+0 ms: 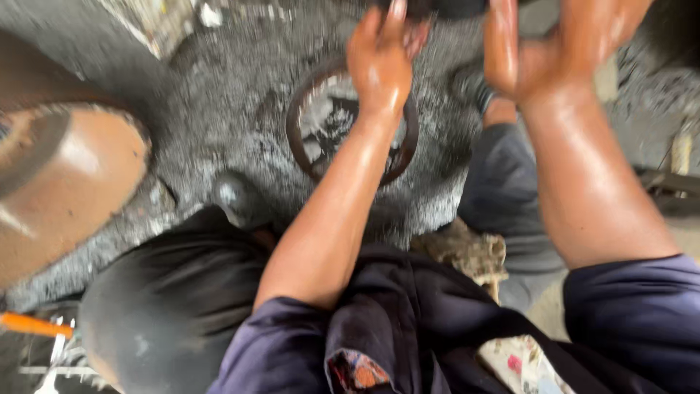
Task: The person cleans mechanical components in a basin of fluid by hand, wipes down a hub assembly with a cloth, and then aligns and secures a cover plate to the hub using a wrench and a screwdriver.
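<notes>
Overhead, from the head camera I am watching through, both of the person's bare forearms rise toward the top of a badly motion-blurred frame. The left hand (379, 62) is lifted with its back to me, fingers stretched upward and loosely spread; it grips nothing that I can make out. The right hand (543, 51) is raised just beside it, fingers running out of the top edge, so I cannot tell whether it is released or closed on anything. A dark object (445, 7) sits at the top edge between the two hands, touching or nearly touching the left fingertips; the blur hides which. Both arms glisten as if wet or oily, and dark blue rolled sleeves (634, 314) cover the upper arms.

Below the left hand, on the gritty grey-black ground (219, 109), lies a rusty round metal ring (350, 124), its inner area showing pale and dark patches. The left forearm crosses in front of the ring's right part. At the left edge stands a large brown disc-shaped object (65, 182), tilted and partly out of view. A rounded black mass (168, 306) fills the lower left, with a small shiny dark knob (233, 197) just above it and an orange handle (33, 325) near the bottom-left corner. A grey trouser leg (503, 197) runs down the right centre, with a crumpled tan rag (467, 252) beside it and patterned cloth (518, 365) at the bottom.
</notes>
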